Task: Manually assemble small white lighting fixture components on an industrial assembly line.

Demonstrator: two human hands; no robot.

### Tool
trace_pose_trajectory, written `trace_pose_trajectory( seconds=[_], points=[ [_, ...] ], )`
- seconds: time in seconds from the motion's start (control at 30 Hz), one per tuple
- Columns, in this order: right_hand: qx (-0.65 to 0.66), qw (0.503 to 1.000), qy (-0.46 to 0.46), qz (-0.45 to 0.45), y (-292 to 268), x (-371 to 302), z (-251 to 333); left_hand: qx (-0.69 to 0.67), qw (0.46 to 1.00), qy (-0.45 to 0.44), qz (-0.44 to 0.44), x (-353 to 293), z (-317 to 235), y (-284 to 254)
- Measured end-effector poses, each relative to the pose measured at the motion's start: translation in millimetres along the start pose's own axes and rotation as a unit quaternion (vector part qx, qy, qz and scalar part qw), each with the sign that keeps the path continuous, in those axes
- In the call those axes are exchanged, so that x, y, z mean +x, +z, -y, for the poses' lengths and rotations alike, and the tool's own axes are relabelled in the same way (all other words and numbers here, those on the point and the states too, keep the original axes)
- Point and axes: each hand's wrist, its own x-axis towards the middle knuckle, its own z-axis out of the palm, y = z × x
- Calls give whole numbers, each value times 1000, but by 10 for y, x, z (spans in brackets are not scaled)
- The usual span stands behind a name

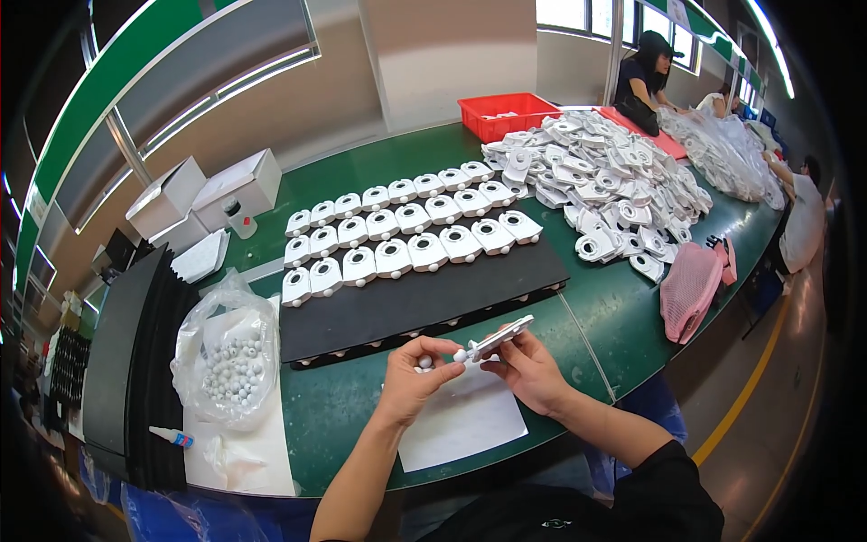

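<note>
My left hand (417,372) pinches a small white ball (461,356) between thumb and fingertips, and another white ball (424,361) is tucked in its curled fingers. The pinched ball is against or very close to the end of a flat white plastic part (499,337); I cannot tell whether they touch. My right hand (533,369) grips that part, tilted edge-on, above a white paper sheet (465,420). Beyond my hands, rows of similar white parts with round dark-centred holes (391,256) lie on a black board (406,312), white balls at their near ends.
At right is a heap of white parts (614,181), near a red bin (506,116) and a pink mesh bag (691,294). A plastic bag of white balls (233,366), a small glue bottle (172,436) and stacked black boards (135,361) stand left. Co-workers sit at far right.
</note>
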Motion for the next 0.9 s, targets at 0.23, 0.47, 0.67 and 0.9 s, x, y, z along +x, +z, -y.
trace_pose_trajectory(
  seconds=[0.23,0.47,0.67,0.9],
  points=[
    [-18,1000,-5,2,15,-17,22,41,997,58,0,21,23,24],
    [-80,995,49,28,72,-17,148,117,990,79,20,-36,-14,71],
    [-258,961,-8,102,296,358,393,70,992,100,-32,19,13,-3],
    [-383,905,-57,175,1108,1240,294,-119,988,-93,-42,97,-11,-111]
  ],
)
